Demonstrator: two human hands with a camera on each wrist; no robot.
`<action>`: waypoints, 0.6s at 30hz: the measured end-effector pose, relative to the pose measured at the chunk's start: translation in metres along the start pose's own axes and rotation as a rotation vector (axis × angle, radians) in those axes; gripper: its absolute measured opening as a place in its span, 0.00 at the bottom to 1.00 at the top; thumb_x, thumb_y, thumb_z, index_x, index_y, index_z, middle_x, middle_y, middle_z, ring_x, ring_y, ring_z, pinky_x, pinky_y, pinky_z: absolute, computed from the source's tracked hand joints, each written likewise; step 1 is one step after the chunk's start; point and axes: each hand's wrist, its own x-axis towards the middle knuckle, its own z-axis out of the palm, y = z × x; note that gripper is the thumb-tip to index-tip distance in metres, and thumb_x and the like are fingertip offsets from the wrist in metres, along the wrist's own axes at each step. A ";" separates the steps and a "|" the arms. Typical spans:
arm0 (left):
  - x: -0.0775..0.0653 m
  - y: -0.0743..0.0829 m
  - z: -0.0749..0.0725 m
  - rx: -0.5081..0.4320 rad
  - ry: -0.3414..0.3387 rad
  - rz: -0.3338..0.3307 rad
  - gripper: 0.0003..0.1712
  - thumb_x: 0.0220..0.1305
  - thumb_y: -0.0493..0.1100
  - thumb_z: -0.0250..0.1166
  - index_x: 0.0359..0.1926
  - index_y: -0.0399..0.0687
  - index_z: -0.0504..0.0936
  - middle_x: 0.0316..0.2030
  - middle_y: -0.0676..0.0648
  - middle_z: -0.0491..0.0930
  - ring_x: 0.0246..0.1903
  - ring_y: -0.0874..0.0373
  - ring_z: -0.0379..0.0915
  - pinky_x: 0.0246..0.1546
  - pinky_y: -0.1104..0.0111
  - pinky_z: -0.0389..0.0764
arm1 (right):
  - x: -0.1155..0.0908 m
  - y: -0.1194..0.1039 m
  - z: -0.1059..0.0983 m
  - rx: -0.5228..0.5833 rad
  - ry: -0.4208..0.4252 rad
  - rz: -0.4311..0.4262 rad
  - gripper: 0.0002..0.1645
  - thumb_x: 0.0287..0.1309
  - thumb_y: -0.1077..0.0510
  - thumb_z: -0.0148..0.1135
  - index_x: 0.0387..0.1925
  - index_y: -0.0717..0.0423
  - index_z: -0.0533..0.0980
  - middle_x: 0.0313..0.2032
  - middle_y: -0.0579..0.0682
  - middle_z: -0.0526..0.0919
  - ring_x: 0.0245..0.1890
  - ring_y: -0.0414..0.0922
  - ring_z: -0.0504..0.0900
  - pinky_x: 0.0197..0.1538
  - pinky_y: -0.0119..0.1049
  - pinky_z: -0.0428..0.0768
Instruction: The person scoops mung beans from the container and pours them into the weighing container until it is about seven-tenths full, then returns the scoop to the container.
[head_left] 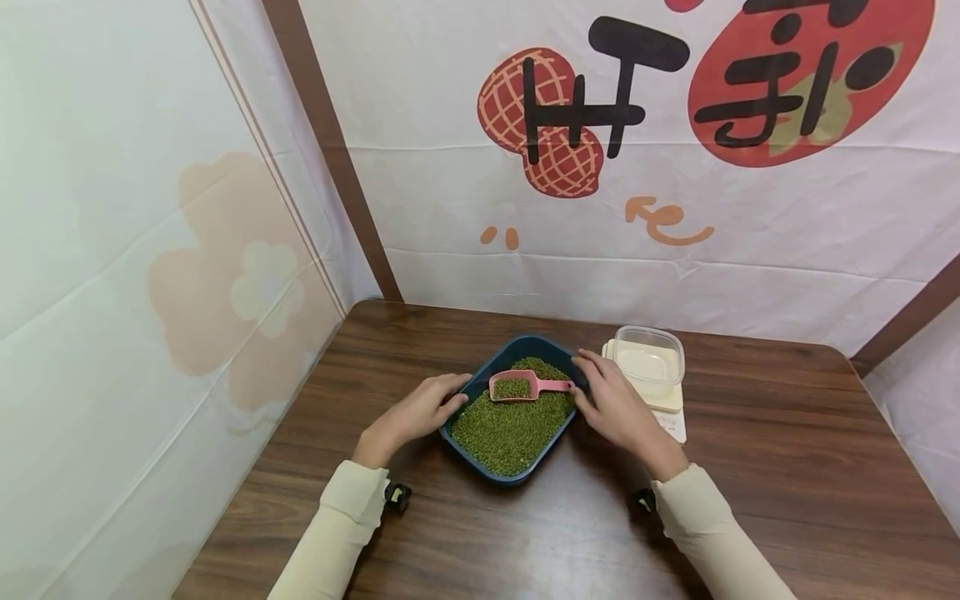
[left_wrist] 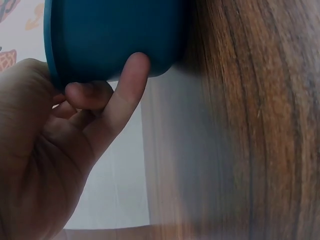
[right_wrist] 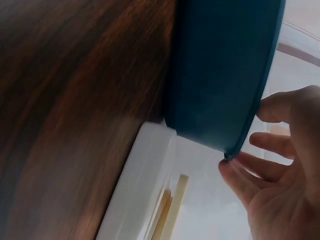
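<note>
A dark blue plastic tub [head_left: 480, 473] filled with small green beans [head_left: 498, 433] is on the brown table between both hands. My left hand [head_left: 420, 410] grips its left rim; in the left wrist view one finger stretches along the tub's outer wall [left_wrist: 115, 35]. On the opposite side, my right hand [head_left: 611, 400] holds the right rim with thumb and fingertips, near the far corner. Lying on the beans, a pink scoop [head_left: 536, 385] has some beans in its bowl, and its handle points to my right hand.
Behind my right hand, a clear plastic container [head_left: 651, 354] rests on a cream-coloured board or tray [head_left: 667, 396], with a white item [head_left: 677, 425] under it. Printed fabric walls [head_left: 420, 167] rise at the table's [head_left: 787, 467] back and left edges.
</note>
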 end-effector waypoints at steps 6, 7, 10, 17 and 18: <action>-0.001 0.001 0.001 0.036 0.020 0.034 0.22 0.74 0.43 0.54 0.66 0.42 0.70 0.40 0.51 0.76 0.32 0.60 0.72 0.34 0.64 0.77 | 0.008 -0.002 0.009 -0.032 0.000 0.004 0.23 0.64 0.61 0.58 0.58 0.67 0.71 0.52 0.62 0.78 0.51 0.56 0.74 0.54 0.52 0.74; -0.001 0.001 0.001 0.036 0.027 0.035 0.22 0.74 0.43 0.54 0.65 0.43 0.71 0.37 0.53 0.75 0.30 0.61 0.70 0.33 0.65 0.76 | 0.009 -0.002 0.010 -0.039 0.013 -0.004 0.22 0.63 0.62 0.58 0.57 0.67 0.72 0.48 0.61 0.79 0.48 0.55 0.75 0.51 0.51 0.76; -0.001 0.003 0.003 0.026 0.048 0.025 0.21 0.73 0.43 0.55 0.64 0.45 0.73 0.34 0.56 0.72 0.28 0.62 0.66 0.30 0.66 0.73 | 0.011 -0.001 0.012 -0.058 0.048 -0.007 0.19 0.60 0.66 0.60 0.54 0.67 0.74 0.40 0.58 0.79 0.40 0.53 0.76 0.44 0.48 0.77; -0.009 0.006 0.008 0.007 0.102 -0.098 0.16 0.73 0.48 0.56 0.56 0.49 0.79 0.41 0.57 0.76 0.35 0.64 0.70 0.36 0.65 0.76 | 0.012 0.000 0.012 -0.089 -0.003 0.090 0.18 0.63 0.65 0.57 0.54 0.64 0.74 0.38 0.56 0.77 0.32 0.49 0.77 0.34 0.45 0.80; -0.011 0.006 0.008 0.009 0.114 -0.115 0.15 0.72 0.48 0.56 0.55 0.49 0.79 0.41 0.57 0.76 0.35 0.64 0.71 0.36 0.65 0.77 | 0.012 0.000 0.012 -0.095 -0.019 0.100 0.17 0.64 0.64 0.57 0.53 0.64 0.74 0.38 0.56 0.77 0.31 0.49 0.78 0.33 0.45 0.80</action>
